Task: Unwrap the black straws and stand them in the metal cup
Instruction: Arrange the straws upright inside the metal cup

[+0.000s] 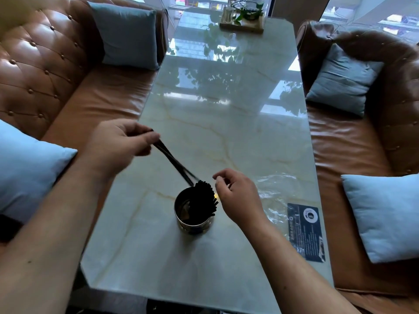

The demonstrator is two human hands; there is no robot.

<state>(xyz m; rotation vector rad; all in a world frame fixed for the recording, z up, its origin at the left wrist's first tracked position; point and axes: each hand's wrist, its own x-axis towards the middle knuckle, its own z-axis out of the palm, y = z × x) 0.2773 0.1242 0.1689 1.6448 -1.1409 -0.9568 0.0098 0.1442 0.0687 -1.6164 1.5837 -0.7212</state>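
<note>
A round metal cup [195, 225] stands on the marble table [226, 137], near its front. A fan of black straws [204, 198] leans against the cup's right inner wall. My left hand [120, 143] grips the upper ends of a few more black straws [174, 162], which slant down to the right with their lower tips at the cup's rim. My right hand [235, 196] hovers just right of the cup, fingers loosely curled and apart, holding nothing. The clear plastic wrapper [276, 196] lies flat on the table right of that hand.
A dark printed card [306, 232] lies by the table's right edge under the wrapper. A wooden tray with a plant [242, 21] stands at the far end. Brown leather sofas [86, 103] with blue cushions [385, 214] flank both sides.
</note>
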